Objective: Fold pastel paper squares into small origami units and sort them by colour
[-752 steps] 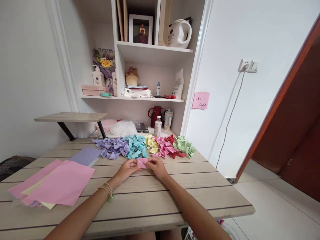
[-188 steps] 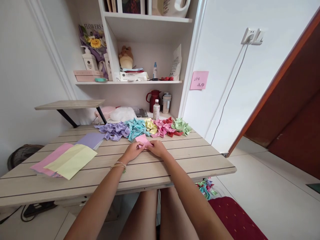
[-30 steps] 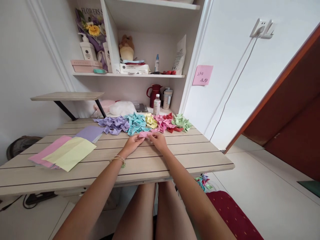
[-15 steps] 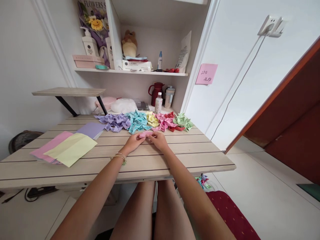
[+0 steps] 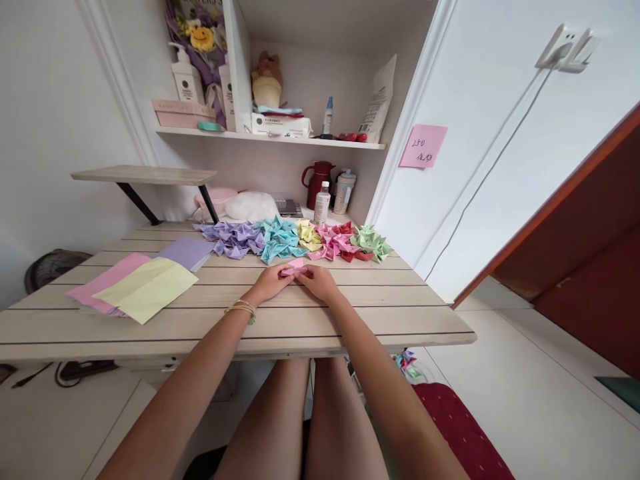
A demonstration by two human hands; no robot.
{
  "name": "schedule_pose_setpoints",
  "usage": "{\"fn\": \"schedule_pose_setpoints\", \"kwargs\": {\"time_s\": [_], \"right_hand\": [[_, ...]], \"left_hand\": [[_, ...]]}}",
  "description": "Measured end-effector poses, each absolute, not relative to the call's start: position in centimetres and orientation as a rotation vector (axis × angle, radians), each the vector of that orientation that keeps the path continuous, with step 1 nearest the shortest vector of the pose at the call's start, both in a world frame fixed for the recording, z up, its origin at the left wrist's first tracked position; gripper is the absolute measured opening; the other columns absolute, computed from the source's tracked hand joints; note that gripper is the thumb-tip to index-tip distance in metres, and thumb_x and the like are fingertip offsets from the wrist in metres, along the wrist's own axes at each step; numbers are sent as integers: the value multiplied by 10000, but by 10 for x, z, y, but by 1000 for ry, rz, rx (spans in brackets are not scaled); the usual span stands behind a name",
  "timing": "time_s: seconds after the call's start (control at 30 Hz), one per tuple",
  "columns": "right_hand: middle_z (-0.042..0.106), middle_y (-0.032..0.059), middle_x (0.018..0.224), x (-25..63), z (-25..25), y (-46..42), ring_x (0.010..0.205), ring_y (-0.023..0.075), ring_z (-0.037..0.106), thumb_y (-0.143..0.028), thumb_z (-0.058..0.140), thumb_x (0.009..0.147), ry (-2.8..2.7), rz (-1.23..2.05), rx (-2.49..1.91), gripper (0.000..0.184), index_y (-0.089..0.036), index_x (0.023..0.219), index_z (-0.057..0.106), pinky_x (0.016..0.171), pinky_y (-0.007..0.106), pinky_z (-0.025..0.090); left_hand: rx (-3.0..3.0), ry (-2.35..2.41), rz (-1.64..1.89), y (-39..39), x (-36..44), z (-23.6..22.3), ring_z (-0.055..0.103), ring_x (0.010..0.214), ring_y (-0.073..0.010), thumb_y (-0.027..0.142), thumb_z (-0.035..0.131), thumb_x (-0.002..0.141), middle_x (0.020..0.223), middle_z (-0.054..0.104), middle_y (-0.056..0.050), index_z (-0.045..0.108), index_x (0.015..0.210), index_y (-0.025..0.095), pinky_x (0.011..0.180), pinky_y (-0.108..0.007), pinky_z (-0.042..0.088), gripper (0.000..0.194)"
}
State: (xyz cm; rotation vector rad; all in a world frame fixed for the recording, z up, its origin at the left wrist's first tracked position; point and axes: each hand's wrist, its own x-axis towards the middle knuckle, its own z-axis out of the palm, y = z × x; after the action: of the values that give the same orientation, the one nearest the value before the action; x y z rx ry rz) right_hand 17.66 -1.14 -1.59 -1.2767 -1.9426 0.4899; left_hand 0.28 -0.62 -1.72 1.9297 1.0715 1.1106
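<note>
A small folded piece of pink paper [image 5: 295, 266] is held between my two hands over the middle of the table. My left hand [image 5: 271, 283], with bracelets at its wrist, pinches its left side. On the right side my right hand [image 5: 319, 282] grips it with closed fingers. The exact folds are too small to make out. Just beyond my hands lies a row of folded paper pieces: purple ones [image 5: 233, 239], blue ones [image 5: 280, 239], yellow ones [image 5: 309, 235], pink ones [image 5: 333, 243], red ones [image 5: 361, 255] and green ones [image 5: 371, 243].
Flat sheets lie at the left: a yellow sheet [image 5: 146, 289], a pink sheet [image 5: 107, 285] and a purple sheet [image 5: 185, 251]. Behind the row stand a bottle [image 5: 323, 204], a red jug [image 5: 317, 183] and a tumbler [image 5: 345, 192]. A small raised shelf [image 5: 145, 175] is at the back left.
The pink paper now shows a raised part standing up between my hands, where it looked flatter before. My hands stay in nearly the same place; the view has shifted slightly.
</note>
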Motion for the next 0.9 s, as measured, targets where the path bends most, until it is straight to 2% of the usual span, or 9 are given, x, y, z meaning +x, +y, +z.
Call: {"fn": "schedule_pose_setpoints", "kwargs": {"time_s": [0.2, 0.4, 0.6, 0.9], "right_hand": [[689, 26, 784, 177, -13, -16, 696, 168, 600, -302, 603, 751, -2021, 478, -1263, 171, -228, 884, 682, 640, 258, 414], [687, 47, 817, 175, -9, -22, 717, 183, 596, -273, 602, 749, -2125, 390, -1251, 177, -211, 899, 672, 636, 267, 404], [683, 38, 805, 174, -11, -20, 696, 166, 587, -265, 607, 746, -2116, 430, -1248, 181, -209, 907, 667, 633, 259, 406], [675, 32, 761, 173, -15, -17, 657, 145, 579, -294, 609, 751, -2081, 419, -1259, 193, -194, 906, 667, 622, 247, 407]], "left_hand": [[2124, 1098, 1118, -7, 2, -18, 623, 862, -237, 300, 658, 673, 954, 691, -68, 693, 936, 199, 806, -307, 443, 284], [2205, 1014, 996, -7, 0, -18, 609, 911, -239, 267, 650, 678, 982, 684, -56, 682, 975, 221, 830, -288, 430, 303], [2232, 1048, 1000, -7, 0, -20, 583, 954, -243, 239, 641, 679, 1017, 665, -67, 672, 988, 217, 867, -302, 409, 312], [2315, 1017, 1037, -10, 2, -18, 588, 904, -212, 173, 570, 730, 965, 666, -70, 658, 992, 191, 815, -298, 431, 277]]}}
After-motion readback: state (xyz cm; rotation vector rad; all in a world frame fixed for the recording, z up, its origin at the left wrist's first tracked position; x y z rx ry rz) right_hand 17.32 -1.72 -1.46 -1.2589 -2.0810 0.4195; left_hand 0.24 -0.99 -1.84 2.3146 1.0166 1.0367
